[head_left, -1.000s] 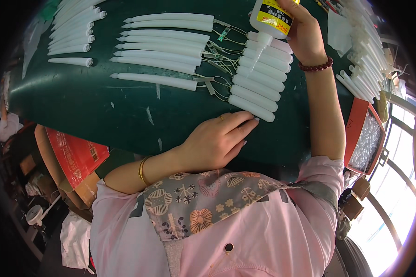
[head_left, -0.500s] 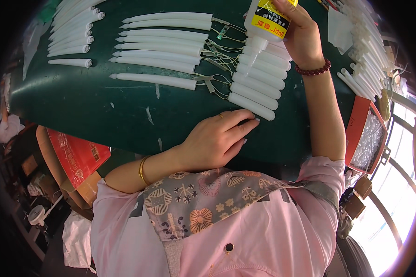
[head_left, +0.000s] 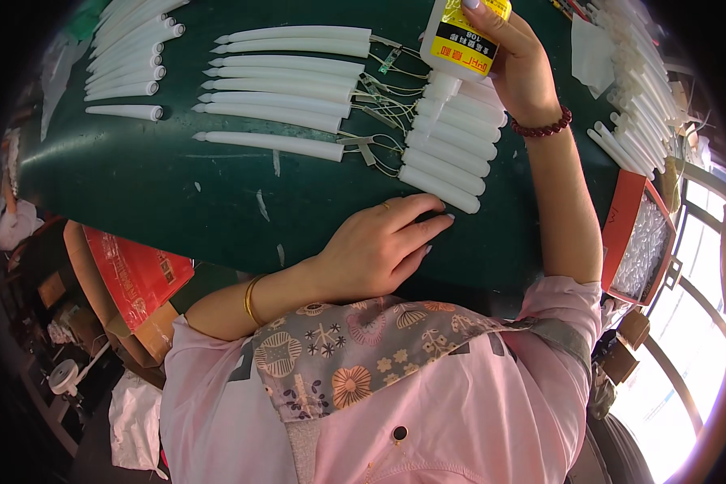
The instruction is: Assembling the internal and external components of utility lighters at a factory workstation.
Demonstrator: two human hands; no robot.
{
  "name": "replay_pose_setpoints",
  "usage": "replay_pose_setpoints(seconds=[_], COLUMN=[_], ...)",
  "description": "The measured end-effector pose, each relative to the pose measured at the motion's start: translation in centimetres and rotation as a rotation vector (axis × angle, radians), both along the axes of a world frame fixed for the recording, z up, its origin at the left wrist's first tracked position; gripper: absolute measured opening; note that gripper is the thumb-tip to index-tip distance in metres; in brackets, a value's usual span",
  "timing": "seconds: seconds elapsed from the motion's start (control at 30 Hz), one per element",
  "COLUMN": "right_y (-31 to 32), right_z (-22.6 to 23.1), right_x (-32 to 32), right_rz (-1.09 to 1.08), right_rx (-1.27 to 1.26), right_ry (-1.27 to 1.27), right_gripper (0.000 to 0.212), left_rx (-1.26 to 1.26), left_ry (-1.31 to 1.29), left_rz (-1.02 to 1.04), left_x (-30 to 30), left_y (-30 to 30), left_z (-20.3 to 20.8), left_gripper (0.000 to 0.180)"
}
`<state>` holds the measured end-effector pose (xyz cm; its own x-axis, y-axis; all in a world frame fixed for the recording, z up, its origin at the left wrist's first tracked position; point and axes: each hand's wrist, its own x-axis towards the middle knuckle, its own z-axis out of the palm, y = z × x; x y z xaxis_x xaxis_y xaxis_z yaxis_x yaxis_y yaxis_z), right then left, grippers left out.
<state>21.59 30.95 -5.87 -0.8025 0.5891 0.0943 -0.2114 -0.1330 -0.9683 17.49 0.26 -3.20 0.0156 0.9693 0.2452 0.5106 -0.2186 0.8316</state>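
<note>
My right hand [head_left: 523, 60] grips a white squeeze bottle [head_left: 462, 40] with a yellow and black label. The bottle is tipped nozzle down over a row of short white tubes [head_left: 448, 149]. My left hand [head_left: 381, 242] lies on the green table with its fingers stretched out, its fingertips close to the nearest tube; whether they touch it I cannot tell. Thin wires with small circuit boards [head_left: 365, 152] run from these tubes to long white taper candle pieces [head_left: 270, 145] with flame-shaped tips, laid side by side to the left.
More white taper pieces [head_left: 125, 111] lie at the far left of the green table [head_left: 137, 177]. A heap of white tubes [head_left: 637, 129] is at the right, above a red box [head_left: 625, 218] of clear small parts. An open carton with a red bag [head_left: 141, 274] stands at the lower left.
My right hand has moved the bottle slightly left and toward me along the row of tubes. My left hand has stayed nearly still.
</note>
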Motion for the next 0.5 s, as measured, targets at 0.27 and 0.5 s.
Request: replay_pose_setpoints(seconds=[0.27,0.5], right_y=[-3.5,-3.9], right_z=[5.7,6.4], right_x=[0.4,0.4], right_rz=[0.054,0.035], right_rx=[-0.125,-0.092], right_ry=[-0.185,-0.18], right_gripper=[0.042,0.044], left_rx=[0.004,0.003], left_ry=[0.007,0.004], left_rz=[0.017,0.017], left_x=[-0.1,-0.1], left_y=[-0.3,-0.3], left_z=[0.0,0.1], left_gripper=[0.04,0.038])
